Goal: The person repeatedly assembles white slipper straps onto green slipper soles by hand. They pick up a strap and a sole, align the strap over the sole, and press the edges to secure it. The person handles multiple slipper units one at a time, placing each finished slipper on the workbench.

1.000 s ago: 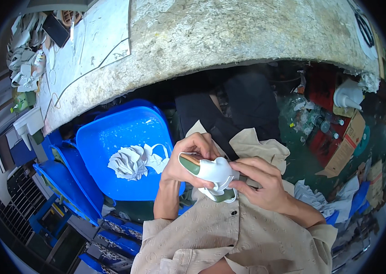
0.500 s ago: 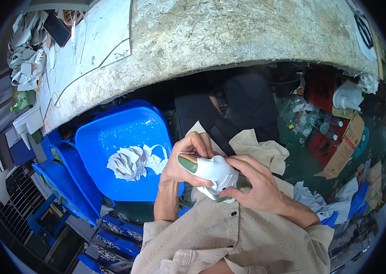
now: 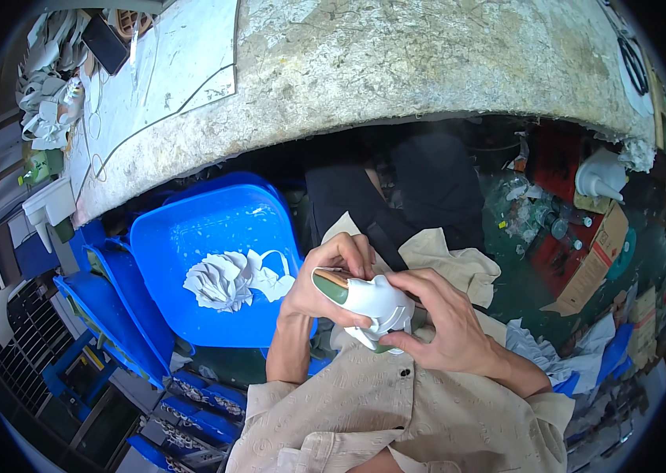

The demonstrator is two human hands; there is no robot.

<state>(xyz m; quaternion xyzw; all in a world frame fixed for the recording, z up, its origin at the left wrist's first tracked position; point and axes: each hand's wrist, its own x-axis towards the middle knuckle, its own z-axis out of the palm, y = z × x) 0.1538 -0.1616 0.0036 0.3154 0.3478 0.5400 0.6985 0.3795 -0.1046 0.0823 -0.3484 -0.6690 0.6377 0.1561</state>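
Head view, near centre: white shoe (image 3: 372, 303) with green toe, gripped by left hand (image 3: 325, 284), fingers curled round the toe end; right hand (image 3: 443, 331) closed on heel side, possibly pulling paper stuffing. Best kept steady, close to the chest. Left: blue tub (image 3: 191, 236) holding crumpled white paper (image 3: 223, 280).

The shoe (image 3: 368, 306) is white, with a green insole edged in tan at its open end. The tray (image 3: 191, 236) beside it is bright blue, and the pile of cut pieces (image 3: 226, 280) lying in it is white. More trays (image 3: 108, 307) stacked at its side are the same blue. The shirt (image 3: 396, 418) is beige with a faint woven pattern and a dark button. The bench (image 3: 396, 59) is mottled grey and cream, speckled like worn stone. A cloth (image 3: 451, 264) is pale cream; the cardboard box (image 3: 597, 252) is brown
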